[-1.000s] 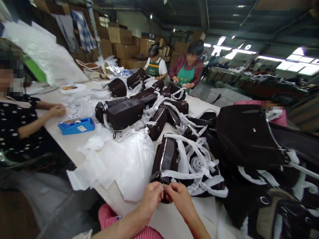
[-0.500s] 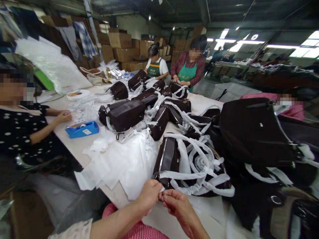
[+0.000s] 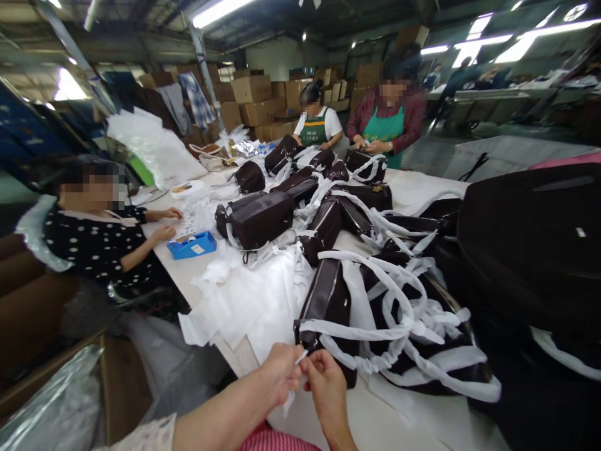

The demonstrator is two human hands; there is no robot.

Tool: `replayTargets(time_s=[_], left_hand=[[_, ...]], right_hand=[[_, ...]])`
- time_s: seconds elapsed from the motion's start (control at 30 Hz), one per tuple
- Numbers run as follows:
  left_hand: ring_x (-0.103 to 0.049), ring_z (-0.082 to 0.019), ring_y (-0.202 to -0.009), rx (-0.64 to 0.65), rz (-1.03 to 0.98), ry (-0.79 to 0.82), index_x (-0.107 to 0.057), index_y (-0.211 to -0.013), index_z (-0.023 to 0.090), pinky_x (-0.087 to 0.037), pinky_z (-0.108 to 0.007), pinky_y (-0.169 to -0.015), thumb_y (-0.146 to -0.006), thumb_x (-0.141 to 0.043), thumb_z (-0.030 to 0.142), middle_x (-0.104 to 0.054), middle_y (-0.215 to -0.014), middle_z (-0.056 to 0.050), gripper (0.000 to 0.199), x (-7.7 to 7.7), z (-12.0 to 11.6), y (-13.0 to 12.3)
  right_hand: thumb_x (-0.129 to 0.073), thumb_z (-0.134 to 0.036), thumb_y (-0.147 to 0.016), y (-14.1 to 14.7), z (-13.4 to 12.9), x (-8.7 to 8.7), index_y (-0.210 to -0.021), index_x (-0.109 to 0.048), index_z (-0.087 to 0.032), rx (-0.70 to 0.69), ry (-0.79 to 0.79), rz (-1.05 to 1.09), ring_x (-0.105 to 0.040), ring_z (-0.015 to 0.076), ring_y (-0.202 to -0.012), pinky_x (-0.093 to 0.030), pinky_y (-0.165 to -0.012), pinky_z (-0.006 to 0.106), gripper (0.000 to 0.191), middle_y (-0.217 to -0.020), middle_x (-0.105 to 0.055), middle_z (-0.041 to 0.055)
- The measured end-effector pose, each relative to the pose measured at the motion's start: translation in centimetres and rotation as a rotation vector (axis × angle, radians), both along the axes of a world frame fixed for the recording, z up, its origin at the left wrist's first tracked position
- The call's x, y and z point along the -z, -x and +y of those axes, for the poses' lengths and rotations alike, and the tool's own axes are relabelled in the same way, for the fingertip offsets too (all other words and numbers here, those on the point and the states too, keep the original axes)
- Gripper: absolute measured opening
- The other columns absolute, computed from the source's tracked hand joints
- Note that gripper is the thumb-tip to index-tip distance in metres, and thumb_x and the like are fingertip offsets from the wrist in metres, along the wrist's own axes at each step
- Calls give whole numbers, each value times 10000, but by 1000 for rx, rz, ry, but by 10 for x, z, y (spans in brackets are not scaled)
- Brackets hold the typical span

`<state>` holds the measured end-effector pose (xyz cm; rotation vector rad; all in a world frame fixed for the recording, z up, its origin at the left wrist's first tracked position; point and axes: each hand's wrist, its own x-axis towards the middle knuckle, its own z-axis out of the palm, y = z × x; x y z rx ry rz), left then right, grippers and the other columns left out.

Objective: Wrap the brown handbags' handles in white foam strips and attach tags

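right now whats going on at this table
The left hand pinches a thin white strip at the near edge of a long white table, with the right hand just beside it. Below them lies a dark brown bag wrapped in white bands. More bags lie along the table beside white sheets. A seated person in a polka-dot top has both hands near a blue tape dispenser, and a person in a green apron works at the far end.

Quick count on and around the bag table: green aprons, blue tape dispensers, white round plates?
Green aprons: 2
Blue tape dispensers: 1
White round plates: 1
Total: 4
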<state>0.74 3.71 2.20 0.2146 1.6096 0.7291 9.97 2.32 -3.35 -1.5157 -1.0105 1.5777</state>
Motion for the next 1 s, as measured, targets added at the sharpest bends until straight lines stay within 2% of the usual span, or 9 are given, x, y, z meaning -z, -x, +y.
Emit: replayTargets(time_s=[0.2, 0.4, 0.47, 0.53, 0.67, 0.7, 0.77, 0.87, 1.0], left_hand=[[-179, -33, -342, -184, 37, 49, -361, -561, 207, -150, -206, -398, -841, -525, 301, -318, -406, 74, 337, 6, -1, -2], [-366, -96, -367, -211, 197, -86, -411, -700, 217, -236, -219, -430, -829, -516, 226, -412, -407, 69, 166, 12, -7, 5], [-460, -121, -426, -136, 344, -195, -409, -786, 222, -306, -224, -483, -826, -480, 165, -424, -425, 86, 100, 16, -13, 9], [-511, -135, -487, -37, 492, -278, -406, -877, 220, -341, -234, -542, -831, -446, 140, -441, -460, 94, 101, 21, -20, 13], [-555, -163, -588, 29, 606, -323, -391, -1012, 207, -347, -259, -612, -870, -386, 171, -490, -533, 73, 147, 28, -29, 12], [-561, -168, -601, 21, 605, -322, -388, -1030, 202, -344, -263, -618, -873, -379, 170, -502, -546, 67, 161, 29, -30, 10], [-566, -173, -612, -7, 581, -316, -390, -1048, 191, -338, -267, -614, -870, -390, 172, -528, -575, 51, 179, 31, -31, 5], [-570, -175, -632, -54, 530, -321, -405, -1066, 184, -338, -266, -611, -866, -415, 183, -565, -621, 31, 200, 29, -33, -1], [-587, -172, -715, -45, 509, -337, -451, -1024, 200, -356, -261, -666, -833, -465, 157, -608, -710, 9, 196, 19, -35, 0]], right_hand=[[-575, -532, -691, 12, 2, 14, -563, -473, -226, -34, -51, -56, -398, 118, -396, -325, -395, 252, 347, -451, -459, -50], [-469, -578, -774, 7, 12, 15, -508, -472, -212, -371, -67, -207, -532, 163, -488, -409, -506, 272, 452, -489, -560, 6], [-425, -510, -837, -3, 16, 2, -559, -491, -209, -547, -70, -251, -566, 163, -477, -416, -499, 265, 416, -510, -592, 4], [-418, -423, -875, -13, 25, -20, -604, -514, -211, -708, -171, -354, -586, 161, -486, -411, -506, 260, 357, -530, -617, 0], [-385, -302, -929, -9, 61, -73, -791, -602, -218, -827, -712, -599, -627, 195, -709, -428, -664, 296, 270, -739, -681, 33], [-375, -250, -931, 0, 73, -83, -872, -619, -215, -914, -844, -621, -630, 209, -816, -428, -745, 317, 253, -837, -695, 49], [-381, -156, -907, 25, 94, -95, -959, -633, -205, -1241, -948, -659, -612, 219, -963, -401, -859, 343, 262, -962, -701, 63], [-468, -101, -821, 67, 117, -88, -904, -675, -188, -1742, -783, -741, -635, 204, -903, -432, -795, 305, 240, -917, -722, 52], [-561, -25, -663, 105, 131, -56, -663, -694, -184, -2058, -523, -784, -616, 150, -618, -429, -565, 232, 208, -651, -698, -14]])
